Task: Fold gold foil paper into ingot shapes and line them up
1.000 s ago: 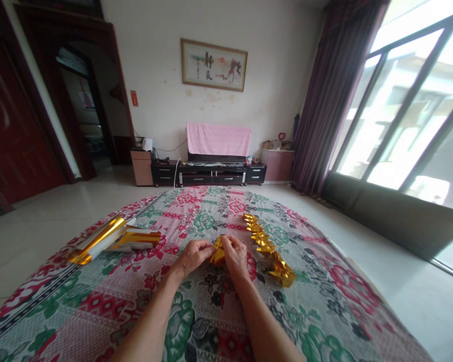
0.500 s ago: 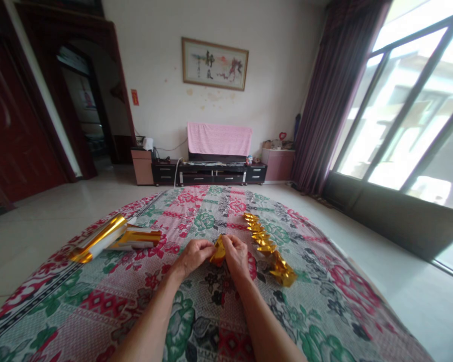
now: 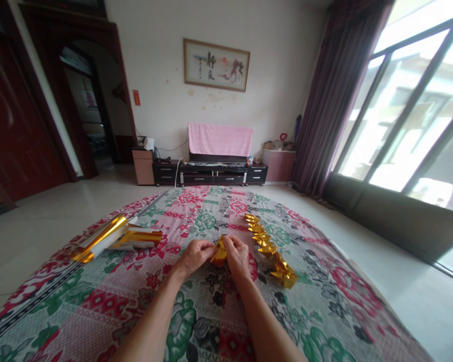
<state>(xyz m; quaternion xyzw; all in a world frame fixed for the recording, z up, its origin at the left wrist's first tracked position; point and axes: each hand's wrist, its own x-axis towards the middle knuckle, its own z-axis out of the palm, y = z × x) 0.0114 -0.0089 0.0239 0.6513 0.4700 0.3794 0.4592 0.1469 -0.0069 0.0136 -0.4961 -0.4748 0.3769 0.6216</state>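
Observation:
Between my two hands is a small piece of folded gold foil paper [image 3: 219,255], held over the flowered cloth [image 3: 196,322]. My left hand [image 3: 196,255] pinches its left side with thumb and forefinger. On the other side, my right hand [image 3: 237,254] is closed on the foil's right edge and hides part of it. To the right of my right hand, a row of several folded gold foil pieces [image 3: 264,244] runs away from me; the nearest one [image 3: 284,274] is the largest in view.
Gold foil sheets with white backs [image 3: 100,239] lie loosely rolled at the left of the cloth, one crossing another. Beyond the cloth's far edge stands a low black cabinet [image 3: 211,177], with a pink cloth [image 3: 220,139] draped above it. Windows [image 3: 407,110] line the right side.
The view has shifted very slightly. Both hands keep their pinch on the foil paper, and the row of folded pieces is the same.

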